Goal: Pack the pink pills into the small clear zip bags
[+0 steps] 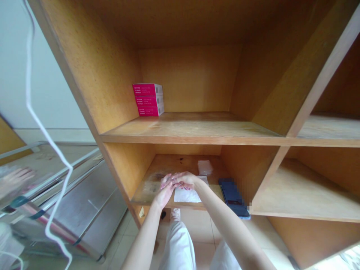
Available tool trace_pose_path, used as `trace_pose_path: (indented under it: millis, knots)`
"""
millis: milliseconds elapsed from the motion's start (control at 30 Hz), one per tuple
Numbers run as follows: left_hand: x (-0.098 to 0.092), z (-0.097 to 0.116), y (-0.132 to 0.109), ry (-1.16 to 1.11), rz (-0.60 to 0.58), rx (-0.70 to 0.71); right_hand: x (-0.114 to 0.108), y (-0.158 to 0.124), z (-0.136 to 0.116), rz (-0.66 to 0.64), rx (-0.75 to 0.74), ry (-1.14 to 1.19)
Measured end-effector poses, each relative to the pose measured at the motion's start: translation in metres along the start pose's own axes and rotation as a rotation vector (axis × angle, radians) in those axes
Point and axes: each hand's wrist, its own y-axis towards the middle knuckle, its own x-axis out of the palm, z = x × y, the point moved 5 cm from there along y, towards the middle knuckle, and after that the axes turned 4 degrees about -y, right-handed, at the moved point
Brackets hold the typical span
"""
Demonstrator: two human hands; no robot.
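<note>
Both hands are together over the lower shelf, your left hand (165,192) meeting your right hand (184,180), fingers overlapping and bent inward; whether they are clamped on anything small between them, cannot tell. Nearest thing: a flat white rectangular sheet, paper by the look of it (187,195), lying just below and to the right of your joined fingers, partly hidden by your right wrist, near edge close to the lip of the pale brown wooden shelf (163,204). Judge it light and limp, quick to crease, likely to slide on smooth wood. Best hold, probably: a flat pinch at the near edge, thumb beneath where it comes close to the lip, other hand spread to stop it buckling. Left of your grip, a blurred, see-through patch like clear plastic film (152,184); if film, expect it slick and clingy, best lifted by a corner. Beyond the grip, to the right, a small translucent rectangular packet (205,167), likely light and slippery, edges the surest hold. Farther right, well apart from your fingers, a dark blue flat oblong case (232,193), seemingly stiffer and heavier, to be taken across its sides.
</note>
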Motion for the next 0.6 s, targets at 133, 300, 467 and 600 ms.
trace_pose_path:
  millis: [133, 300, 467, 600]
  knots:
    - [-0.001, 0.0, 0.0, -0.099, 0.032, -0.012, -0.004, 0.002, 0.002, -0.02, -0.012, 0.036]
    - [-0.008, -0.004, 0.002, -0.239, 0.074, -0.059, -0.022, 0.001, 0.003, 0.012, -0.037, 0.075]
    - [-0.011, -0.005, 0.003, -0.259, 0.084, -0.088, -0.052, -0.01, 0.002, 0.215, -0.176, 0.115]
    - [-0.012, -0.005, 0.003, -0.261, 0.076, -0.102, -0.08, -0.018, 0.012, 0.565, -0.404, 0.26]
